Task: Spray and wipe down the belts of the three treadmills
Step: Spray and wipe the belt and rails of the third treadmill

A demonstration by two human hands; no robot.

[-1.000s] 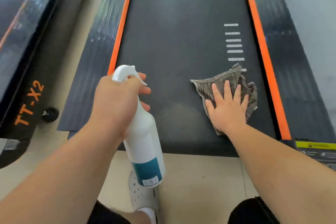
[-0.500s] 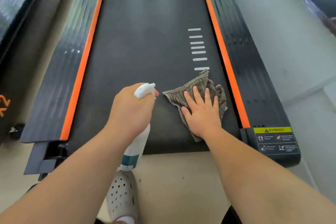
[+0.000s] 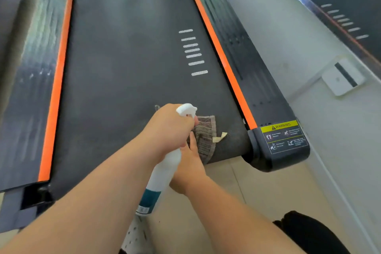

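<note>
Head view, at the near end of one treadmill

- Left hand (image 3: 171,128): fingers curled round the neck of the white plastic spray bottle with a teal label (image 3: 165,171). Nozzle points far and right; bottle body hangs down towards the floor
- Right hand (image 3: 188,164): lies on the grey ribbed cloth (image 3: 206,138). It looks flat with straight fingers, but the left hand crosses above it and hides most of them
- Cloth sits on the dark rubber treadmill belt (image 3: 123,68), at its near right corner, just beside the black end cap with the yellow warning label (image 3: 284,136)
- Key relation: the belt's long axis runs near to far, away from both hands, between two orange side strips (image 3: 55,93). Nearly all of its surface lies far and left of the cloth
- Judgement: the right hand, already on the cloth, is the one to wipe; strokes need to go far and left
</note>
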